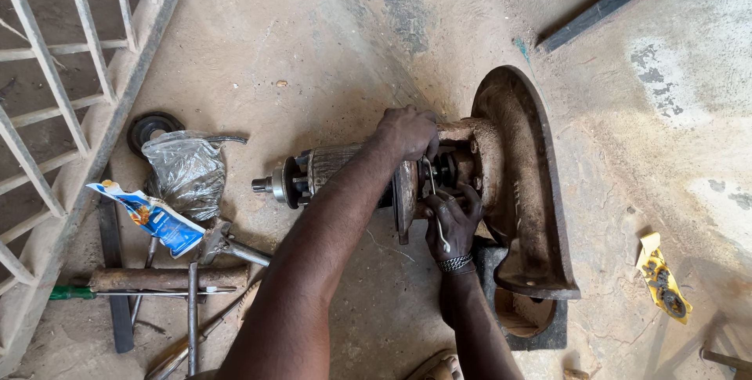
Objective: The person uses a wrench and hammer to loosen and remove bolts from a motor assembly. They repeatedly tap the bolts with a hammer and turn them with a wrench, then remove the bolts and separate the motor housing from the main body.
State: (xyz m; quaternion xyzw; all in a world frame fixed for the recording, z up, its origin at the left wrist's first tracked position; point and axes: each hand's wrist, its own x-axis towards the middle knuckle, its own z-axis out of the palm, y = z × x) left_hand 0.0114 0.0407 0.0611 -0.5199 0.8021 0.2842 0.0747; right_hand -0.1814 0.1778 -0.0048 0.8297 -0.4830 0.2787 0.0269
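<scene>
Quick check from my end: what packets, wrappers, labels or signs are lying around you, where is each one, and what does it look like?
Blue and white sachet: floor at left, torn open, orange patch, beside the tools.
Clear plastic bag: crumpled, just above the sachet, next to a black round part.
Yellow wrapper: floor at far right, crumpled, with dark bits lying on it.
No signs or screens.

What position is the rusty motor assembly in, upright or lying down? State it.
Lying down: the rusty motor assembly rests sideways on the concrete floor, shaft pointing left.
</scene>
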